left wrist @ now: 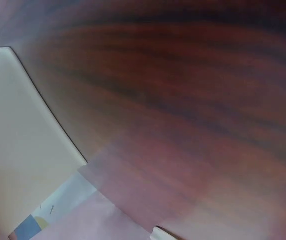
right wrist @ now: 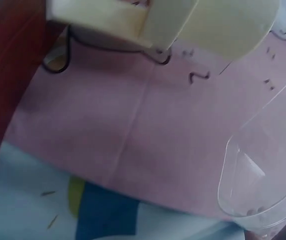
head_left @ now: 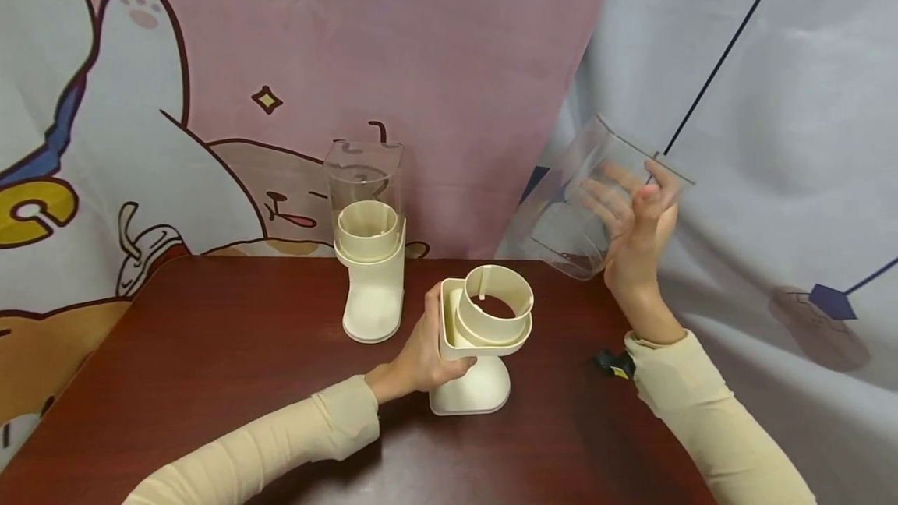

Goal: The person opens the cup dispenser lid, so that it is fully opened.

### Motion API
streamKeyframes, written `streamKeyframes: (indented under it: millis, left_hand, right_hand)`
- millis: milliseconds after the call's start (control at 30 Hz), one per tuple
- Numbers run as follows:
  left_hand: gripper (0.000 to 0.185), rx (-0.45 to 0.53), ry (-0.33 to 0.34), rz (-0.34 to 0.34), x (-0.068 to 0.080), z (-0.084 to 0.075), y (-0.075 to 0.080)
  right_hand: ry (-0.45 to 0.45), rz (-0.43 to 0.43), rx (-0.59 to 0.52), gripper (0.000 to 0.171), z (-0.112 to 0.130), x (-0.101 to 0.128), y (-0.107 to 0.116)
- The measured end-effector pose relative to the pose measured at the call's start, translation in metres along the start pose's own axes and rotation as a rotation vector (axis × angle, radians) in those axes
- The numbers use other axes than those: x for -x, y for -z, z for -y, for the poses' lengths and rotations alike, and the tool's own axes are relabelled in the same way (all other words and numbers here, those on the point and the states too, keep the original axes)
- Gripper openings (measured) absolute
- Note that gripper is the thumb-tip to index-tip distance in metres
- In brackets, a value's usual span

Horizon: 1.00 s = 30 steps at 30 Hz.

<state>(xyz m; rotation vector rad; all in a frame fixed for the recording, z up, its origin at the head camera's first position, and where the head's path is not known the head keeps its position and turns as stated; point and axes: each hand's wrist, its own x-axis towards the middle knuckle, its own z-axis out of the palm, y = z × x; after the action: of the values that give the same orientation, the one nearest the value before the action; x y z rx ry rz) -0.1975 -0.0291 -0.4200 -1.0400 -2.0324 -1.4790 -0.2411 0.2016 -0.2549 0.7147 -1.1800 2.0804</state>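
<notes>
**Two cream dispensers on a dark table, one clear bin lifted off**

At the far left of the head view a cartoon-printed cloth [head_left: 140, 139] hung behind the table, pink and grey with drawn animal figures; no readable words, brand marks or labels showed on it or on anything else.

The dark red-brown table [head_left: 210, 349] filled the lower part of the frame. Left of centre, toward its back edge, stood the assembled dispenser [head_left: 370, 256], a cream base with a clear bin fitted upright on top.

Just right of that, at centre, the left hand [head_left: 421, 357] gripped the open base [head_left: 484, 341], fingers curled around the left side of its square upper block. The base stood upright on the table, its round collar open at the top. The left wrist view gave only a blurred cream edge of it [left wrist: 28, 150] against the wood.

Further right, a small black-and-yellow object [head_left: 613, 365] lay on the table beside the right sleeve; what it was could not be told.

In the upper right, the right hand [head_left: 638, 224] held the clear bin [head_left: 596, 201] in the air, tilted, well apart from the open base, with fingers spread against its wall. The right wrist view showed the bin's rounded transparent end [right wrist: 262, 175] at lower right.
</notes>
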Motion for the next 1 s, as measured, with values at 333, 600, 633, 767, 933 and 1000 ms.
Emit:
streamKeyframes:
  millis: [333,600,633,767,933,1000]
  left_hand:
    - [0.097,0.024,0.010,-0.001,-0.003,-0.009,0.005]
    - [0.098,0.027,0.022,0.031,-0.003,-0.008,0.002]
    - [0.097,0.028,0.021,0.032,-0.003,-0.008,0.002]
    - [0.096,0.036,0.022,0.028,-0.003,-0.007,0.003]
    - [0.098,0.036,0.033,0.022,-0.003,-0.007,0.004]
    - [0.098,0.035,0.038,0.025,-0.002,-0.007,0.003]
  right_hand:
    - [-0.010,-0.144,0.227,0.064,-0.012,-0.021,0.031]
    - [-0.025,-0.241,0.544,0.074,-0.038,-0.027,0.075]
    - [-0.039,-0.257,0.577,0.074,-0.042,-0.026,0.080]
    - [-0.129,-0.328,0.695,0.082,-0.061,-0.021,0.097]
    - [-0.250,-0.355,0.855,0.097,-0.084,-0.014,0.123]
    - [-0.299,-0.362,0.906,0.102,-0.089,-0.011,0.132]
